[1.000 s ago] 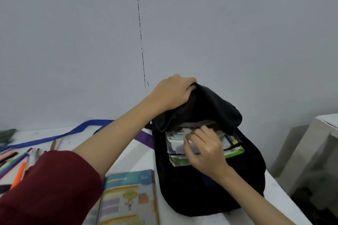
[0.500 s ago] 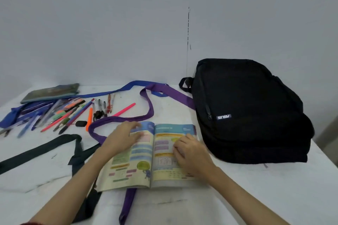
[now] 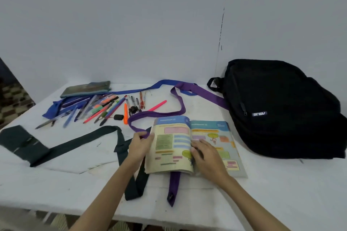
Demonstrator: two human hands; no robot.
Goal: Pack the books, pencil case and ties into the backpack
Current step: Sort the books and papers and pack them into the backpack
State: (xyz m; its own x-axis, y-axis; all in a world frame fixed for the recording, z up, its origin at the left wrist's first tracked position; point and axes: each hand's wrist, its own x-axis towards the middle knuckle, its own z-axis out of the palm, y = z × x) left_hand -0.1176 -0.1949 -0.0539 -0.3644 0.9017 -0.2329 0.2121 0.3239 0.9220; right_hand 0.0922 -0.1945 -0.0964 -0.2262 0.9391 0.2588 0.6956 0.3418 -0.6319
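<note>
The white table [image 3: 262, 184] holds nearly everything yet to be packed. The black backpack [image 3: 281, 110] lies flat at the right, apparently closed. A dark tie [image 3: 78, 142], purple tie [image 3: 176, 99] and blue tie [image 3: 131, 91] sprawl loose. An open book [image 3: 189, 144] lies on the purple tie; the left hand [image 3: 139, 146] grips its left edge, the right hand [image 3: 206, 154] presses its pages, fingers fairly straight. The pencil case [image 3: 85, 89] sits at the back, with pens [image 3: 105, 108] scattered just in front of it.
</note>
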